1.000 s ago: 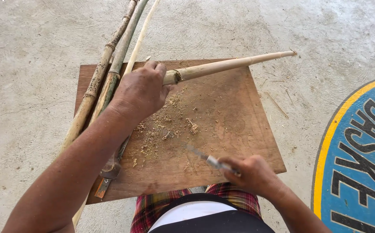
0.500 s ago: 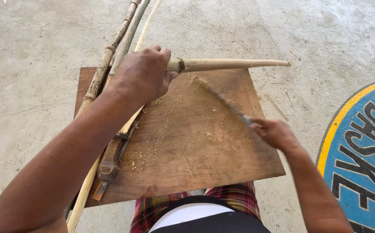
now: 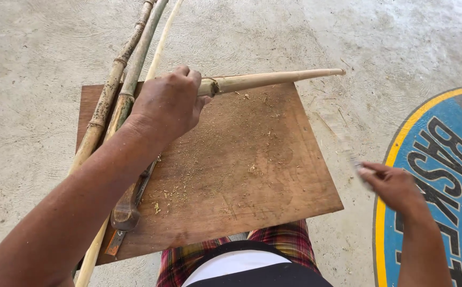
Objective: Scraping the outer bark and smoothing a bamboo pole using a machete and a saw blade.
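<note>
While the blade is raised: keep the stick pinned to the board.
Left hand [image 3: 168,103]: closed around the pale bamboo stick [image 3: 273,79] on the wooden board [image 3: 252,175].
Right hand [image 3: 393,186]: closed on a blurred tool, probably a knife [image 3: 350,154], off the board's right edge.
Advice: cut away from the gripping fingers.

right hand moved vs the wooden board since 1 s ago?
Yes. The right hand was over the wooden board near its front edge; it has swung out to the right, past the board's right edge, over the floor by the blue sign.

Left hand [image 3: 168,103] reaches forward, grip closed; right hand [image 3: 393,186] sits out to the side, fingers curled.
</note>
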